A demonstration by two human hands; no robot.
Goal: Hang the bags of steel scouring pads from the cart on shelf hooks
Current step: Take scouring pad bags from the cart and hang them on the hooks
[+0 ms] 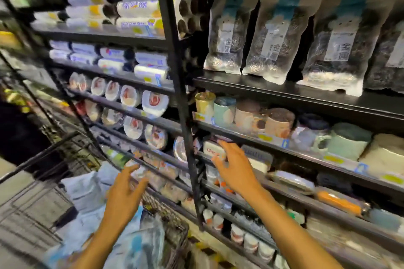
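Cart (175,231) holds pale bags; scouring-pad bags (271,35) hang well above left hand (124,194) and right hand (236,170), both open, empty

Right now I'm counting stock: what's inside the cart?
Pale blue plastic bags are piled in the wire cart, beneath the open left hand. Their contents are blurred, and anything underneath is covered.
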